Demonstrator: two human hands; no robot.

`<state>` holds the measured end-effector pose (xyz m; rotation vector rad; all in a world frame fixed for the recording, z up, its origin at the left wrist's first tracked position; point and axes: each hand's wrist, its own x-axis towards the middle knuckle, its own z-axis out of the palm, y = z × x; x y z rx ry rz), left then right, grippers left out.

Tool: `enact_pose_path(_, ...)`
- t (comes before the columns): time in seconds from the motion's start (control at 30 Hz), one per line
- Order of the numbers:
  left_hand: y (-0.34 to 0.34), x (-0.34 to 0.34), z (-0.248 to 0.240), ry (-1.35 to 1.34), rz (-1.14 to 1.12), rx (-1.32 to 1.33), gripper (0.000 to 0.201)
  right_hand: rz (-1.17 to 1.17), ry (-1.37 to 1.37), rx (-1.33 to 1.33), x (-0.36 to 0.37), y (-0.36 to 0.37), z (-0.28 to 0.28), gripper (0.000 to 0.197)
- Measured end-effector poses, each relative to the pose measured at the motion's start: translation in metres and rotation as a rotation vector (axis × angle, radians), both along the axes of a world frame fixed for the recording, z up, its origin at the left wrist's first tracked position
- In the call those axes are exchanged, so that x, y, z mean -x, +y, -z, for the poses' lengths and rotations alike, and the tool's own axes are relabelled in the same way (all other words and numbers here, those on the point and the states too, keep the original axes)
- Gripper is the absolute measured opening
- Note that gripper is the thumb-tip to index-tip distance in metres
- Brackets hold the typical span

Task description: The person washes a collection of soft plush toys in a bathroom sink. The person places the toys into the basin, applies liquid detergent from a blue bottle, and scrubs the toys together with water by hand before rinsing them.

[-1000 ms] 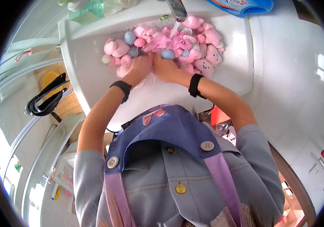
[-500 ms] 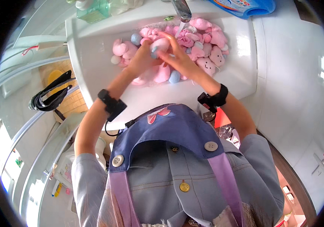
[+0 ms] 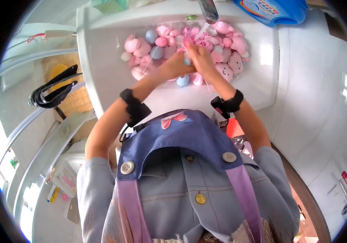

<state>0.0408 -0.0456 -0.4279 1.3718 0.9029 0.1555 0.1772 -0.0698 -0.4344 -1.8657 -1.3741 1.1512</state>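
In the white sink (image 3: 104,73) lies a wet heap of pink soft plush pieces (image 3: 143,46), with blue and white balls and thin strings among them. My left hand (image 3: 176,67) and my right hand (image 3: 200,57) are closed together over the middle of the heap. Between them they squeeze a plush piece; a pink striped part (image 3: 187,41) shows above my fingers and a bit of blue lower down. Its full shape is hidden. Right of my hands are pink cushions with smiling faces (image 3: 224,71). A blue ball (image 3: 182,80) lies just below my left hand.
A metal faucet (image 3: 208,11) reaches over the heap, with a thin water stream falling from it. On the rim behind lie a blue detergent bottle (image 3: 272,10) and a green translucent container (image 3: 109,5). Black straps (image 3: 52,91) hang on a rail at left.
My hands have come together and moved slightly right and down. The pale pink plush they held is no longer in them; they now grip a striped piece.
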Motion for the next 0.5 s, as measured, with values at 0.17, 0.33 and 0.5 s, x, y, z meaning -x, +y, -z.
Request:
enact_pose_path(0.17, 0.002, 0.033, 0.04, 0.002, -0.107, 0.015, 0.065, -0.083, -0.101, 0.045, -0.01, -0.001, 0.015, 0.036)
enact_pose_path(0.33, -0.005, 0.029, 0.077, 0.218, -0.03, -0.422, 0.061, -0.367, -0.428, -0.138, 0.005, -0.02, 0.043, 0.043)
enact_pose_path(0.5, -0.017, 0.016, 0.081, 0.416, 0.367, -0.931, 0.052, -0.539, -0.696, -0.278, 0.018, -0.021, 0.064, 0.052)
